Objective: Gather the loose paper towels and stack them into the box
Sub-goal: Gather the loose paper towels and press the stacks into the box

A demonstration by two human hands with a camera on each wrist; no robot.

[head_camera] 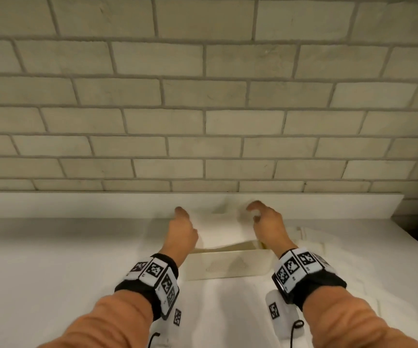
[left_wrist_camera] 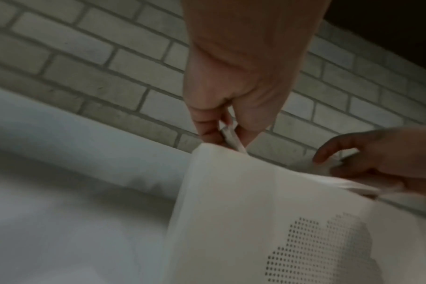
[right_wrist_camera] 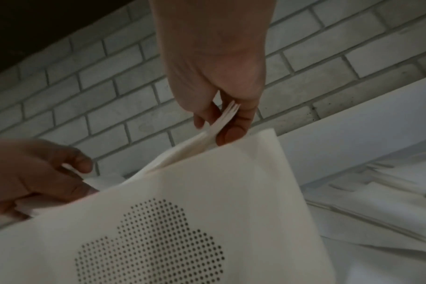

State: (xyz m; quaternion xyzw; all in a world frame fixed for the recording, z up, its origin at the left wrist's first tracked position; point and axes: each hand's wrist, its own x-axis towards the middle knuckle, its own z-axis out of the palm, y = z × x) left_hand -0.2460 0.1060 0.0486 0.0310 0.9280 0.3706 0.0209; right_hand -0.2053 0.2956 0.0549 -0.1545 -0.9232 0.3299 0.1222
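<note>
Paper towels (head_camera: 221,228) are hanging over the white box (head_camera: 228,266) on the table (head_camera: 52,259), the left hand (head_camera: 181,233) and right hand (head_camera: 268,226) pinching the stack's side edges between fingers (right_wrist_camera: 234,132). More loose towels (head_camera: 311,237) are lying just right of the box; the brick wall (head_camera: 203,96) is standing close behind.

The white desk (head_camera: 52,259) carries a white box (head_camera: 228,268) with dotted perforations near its centre, and loose paper towels (head_camera: 311,238) lie at the box's 3 o'clock.

Warm bright head view; dim, motion-blurred, edge-warped wrist views.
</note>
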